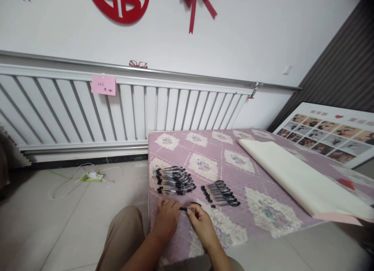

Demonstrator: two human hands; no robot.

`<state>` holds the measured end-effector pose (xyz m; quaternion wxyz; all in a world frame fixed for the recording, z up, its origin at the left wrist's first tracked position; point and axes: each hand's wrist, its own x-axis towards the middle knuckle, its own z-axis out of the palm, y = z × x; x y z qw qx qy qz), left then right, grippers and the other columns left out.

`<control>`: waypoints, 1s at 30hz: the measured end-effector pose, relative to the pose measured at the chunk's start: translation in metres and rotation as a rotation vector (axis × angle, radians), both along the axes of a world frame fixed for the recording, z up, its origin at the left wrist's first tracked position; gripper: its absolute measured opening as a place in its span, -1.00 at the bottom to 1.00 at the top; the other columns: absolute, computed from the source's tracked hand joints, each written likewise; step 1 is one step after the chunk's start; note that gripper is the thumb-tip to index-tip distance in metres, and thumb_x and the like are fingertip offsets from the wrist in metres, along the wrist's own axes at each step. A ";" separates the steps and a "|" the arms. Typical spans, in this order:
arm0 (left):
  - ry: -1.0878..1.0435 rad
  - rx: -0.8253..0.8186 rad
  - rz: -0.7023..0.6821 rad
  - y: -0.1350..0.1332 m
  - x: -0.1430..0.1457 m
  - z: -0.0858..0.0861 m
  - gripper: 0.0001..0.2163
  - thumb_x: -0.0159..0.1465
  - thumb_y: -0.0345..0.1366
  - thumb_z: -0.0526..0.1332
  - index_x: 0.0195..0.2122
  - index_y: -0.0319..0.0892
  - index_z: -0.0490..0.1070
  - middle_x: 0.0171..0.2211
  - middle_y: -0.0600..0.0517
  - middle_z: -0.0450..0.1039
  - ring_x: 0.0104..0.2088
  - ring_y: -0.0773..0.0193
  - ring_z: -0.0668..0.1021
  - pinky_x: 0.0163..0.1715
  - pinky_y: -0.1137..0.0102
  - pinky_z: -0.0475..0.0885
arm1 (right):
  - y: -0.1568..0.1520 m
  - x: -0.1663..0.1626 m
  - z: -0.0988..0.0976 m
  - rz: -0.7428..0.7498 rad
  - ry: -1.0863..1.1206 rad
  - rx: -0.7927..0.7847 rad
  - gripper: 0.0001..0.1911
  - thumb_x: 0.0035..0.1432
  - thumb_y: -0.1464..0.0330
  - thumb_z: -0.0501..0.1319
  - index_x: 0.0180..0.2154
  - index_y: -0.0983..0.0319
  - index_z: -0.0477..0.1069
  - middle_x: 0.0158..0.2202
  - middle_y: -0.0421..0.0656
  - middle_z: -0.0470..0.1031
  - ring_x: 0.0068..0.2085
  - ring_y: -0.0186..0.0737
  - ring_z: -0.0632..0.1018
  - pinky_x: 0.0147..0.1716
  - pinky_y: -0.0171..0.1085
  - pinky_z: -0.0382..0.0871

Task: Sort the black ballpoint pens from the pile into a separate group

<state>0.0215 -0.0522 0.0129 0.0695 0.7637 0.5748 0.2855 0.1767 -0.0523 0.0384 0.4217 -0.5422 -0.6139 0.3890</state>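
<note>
Near the edge of the cloth-covered surface, my left hand (168, 215) and my right hand (201, 220) are closed on a black pen (183, 209) held between them. My left fingers grip one end, and my right fingertips pinch the other. A thin black piece shows above my right fingers; whether it belongs to this pen I cannot tell. Just beyond my left hand lies a pile of clear-barrelled pens (172, 181) with black ends. To the right, past my right hand, a row of similar pens (220, 193) lies side by side.
A purple patterned cloth (201, 162) covers the surface. On its right lies a large cream sheet (286, 177), with a photo board (324, 132) behind. A white radiator (166, 107) lines the wall, with glasses (138, 64) on its pipe. A power strip (93, 176) lies on the floor.
</note>
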 end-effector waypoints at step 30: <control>-0.029 -0.030 0.002 -0.002 0.001 0.002 -0.79 0.30 -0.42 0.09 -0.16 0.00 0.44 -0.21 0.08 0.48 -0.12 0.16 0.45 0.03 0.12 0.12 | 0.001 0.009 -0.009 -0.119 0.309 -0.111 -0.69 0.04 0.09 0.24 -0.34 0.21 0.43 -0.52 -0.24 0.40 -0.47 -0.28 0.41 -0.47 -0.35 0.29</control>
